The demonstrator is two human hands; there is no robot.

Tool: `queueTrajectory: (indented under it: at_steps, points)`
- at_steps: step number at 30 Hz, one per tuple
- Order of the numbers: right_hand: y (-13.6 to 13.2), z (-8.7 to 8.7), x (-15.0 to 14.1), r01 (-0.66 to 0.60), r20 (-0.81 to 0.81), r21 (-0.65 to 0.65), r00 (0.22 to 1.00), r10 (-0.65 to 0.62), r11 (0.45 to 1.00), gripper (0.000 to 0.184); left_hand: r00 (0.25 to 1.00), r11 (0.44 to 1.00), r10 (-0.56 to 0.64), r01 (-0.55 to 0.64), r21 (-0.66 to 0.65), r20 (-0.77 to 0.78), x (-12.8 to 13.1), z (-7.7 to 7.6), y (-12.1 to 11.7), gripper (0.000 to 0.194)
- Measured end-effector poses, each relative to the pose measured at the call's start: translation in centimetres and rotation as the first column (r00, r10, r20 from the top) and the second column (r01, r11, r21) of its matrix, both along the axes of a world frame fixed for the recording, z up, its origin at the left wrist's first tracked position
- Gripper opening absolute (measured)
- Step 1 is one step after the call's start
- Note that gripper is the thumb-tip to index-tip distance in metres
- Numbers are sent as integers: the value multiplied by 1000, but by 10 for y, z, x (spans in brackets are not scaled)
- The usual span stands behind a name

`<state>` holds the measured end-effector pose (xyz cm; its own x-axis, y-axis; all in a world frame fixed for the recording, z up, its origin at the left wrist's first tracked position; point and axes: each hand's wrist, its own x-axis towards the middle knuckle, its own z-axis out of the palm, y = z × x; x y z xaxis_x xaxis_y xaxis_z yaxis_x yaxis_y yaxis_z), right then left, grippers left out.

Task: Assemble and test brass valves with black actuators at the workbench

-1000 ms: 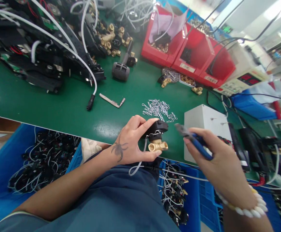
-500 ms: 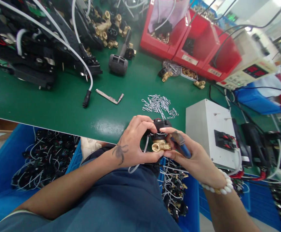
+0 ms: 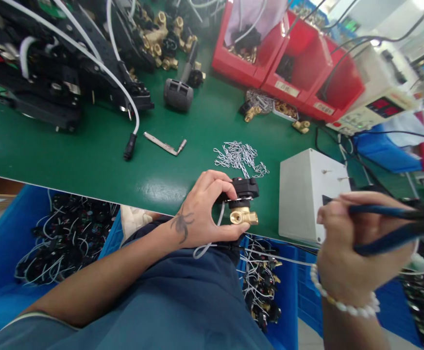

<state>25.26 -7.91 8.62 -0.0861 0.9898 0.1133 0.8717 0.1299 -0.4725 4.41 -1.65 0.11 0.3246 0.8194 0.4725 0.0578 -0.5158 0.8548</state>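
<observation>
My left hand point(image 3: 208, 214) grips a brass valve point(image 3: 244, 217) with a black plastic head point(image 3: 246, 188), fingers on the head and thumb under the brass body. A thin white cable point(image 3: 220, 215) hangs from this valve and loops below the wrist. Out to the right, my right hand point(image 3: 357, 238), partly blurred, is closed round blue-handled pliers point(image 3: 382, 210), their dark jaws pointing right. Just beyond the valve, a pile of wire spring clips point(image 3: 238, 158) lies on the green bench point(image 3: 153, 182).
A grey box point(image 3: 299, 194) stands right of the valve. A hammer point(image 3: 178, 92), a bent metal tool point(image 3: 165, 144) and a cable plug point(image 3: 130, 146) lie farther back. Red bins point(image 3: 259, 73) stand behind. Blue crates point(image 3: 0, 277) with cabled parts are below the bench edge.
My right hand has let go of the valve and swung to the right with the pliers, which now stick out from the fist. My left hand keeps hold of the valve almost in place.
</observation>
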Motion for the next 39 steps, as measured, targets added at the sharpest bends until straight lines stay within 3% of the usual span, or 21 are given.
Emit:
queueTrajectory:
  at_steps: [5,7,9,10,13,15,16,18,19,20,21,24,26,28,30,31,33,34,36,37,39]
  points:
    - [-9,11,0,91,115,165,987,-111,982,36,1000,1000,2,-2,-4,-6,-1,0,0,36]
    - [-12,9,-2,212,79,311,965,-248,926,31,1000,1000,3,-3,-6,0,-2,0,0,36]
    - [-12,3,-4,341,-5,455,925,-380,823,29,1000,1000,2,-2,-13,-2,-2,0,0,36]
    - [-11,0,-5,332,8,477,924,-382,814,27,1000,1000,2,-2,-16,-4,-2,0,0,36]
    - [-6,-2,-4,24,292,223,952,-91,974,19,1000,1000,7,-7,-19,-13,-2,0,0,36]
    - [-3,6,-2,-103,407,73,911,65,992,16,1000,1000,13,-13,-17,-16,-2,0,1,36]
    - [-3,11,-1,-71,412,113,911,19,991,16,1000,1000,14,-14,-16,-15,-2,0,1,36]
    - [-5,17,-1,113,290,350,931,-222,930,19,1000,1000,9,-10,-16,-14,-2,0,1,36]
    - [-7,18,-2,220,176,474,925,-337,852,22,1000,1000,6,-6,-15,-14,-2,0,1,36]
    - [-8,16,-3,285,81,551,917,-390,785,23,1000,1000,7,-7,-16,-15,-2,0,1,36]
    - [-8,12,-4,279,60,566,924,-377,776,24,1000,1000,10,-11,-17,-18,-2,1,1,36]
    - [-6,2,-5,-39,313,264,948,-48,964,18,999,1000,20,-20,-21,-26,-3,1,1,35]
    - [-5,2,-4,-138,405,72,909,97,988,16,1000,999,25,-25,-23,-19,-3,1,1,35]
    - [-6,5,-3,-9,364,234,928,-79,972,15,1000,1000,21,-21,-23,-8,-3,1,1,36]
    - [-9,8,-2,188,188,471,933,-306,862,19,1000,1000,12,-13,-19,-9,-3,0,1,36]
    - [-9,8,-2,227,128,510,934,-334,830,21,1000,1000,10,-10,-15,-13,-2,0,1,36]
    - [-8,5,-3,142,160,423,960,-228,895,22,1000,1000,12,-12,-8,-19,-2,-1,1,36]
    - [-7,4,-3,35,230,309,967,-110,950,21,1000,1000,16,-16,-6,-19,-2,-1,1,37]
    - [-3,5,-2,-114,340,117,938,68,987,17,1000,1000,20,-21,-13,-21,-2,-1,1,37]
    - [-2,6,-2,-113,365,118,929,63,987,15,1000,1000,19,-19,-18,-21,-2,-1,1,37]
    - [-3,8,-1,21,333,290,935,-122,957,15,1000,1000,14,-14,-23,-21,-3,0,2,37]
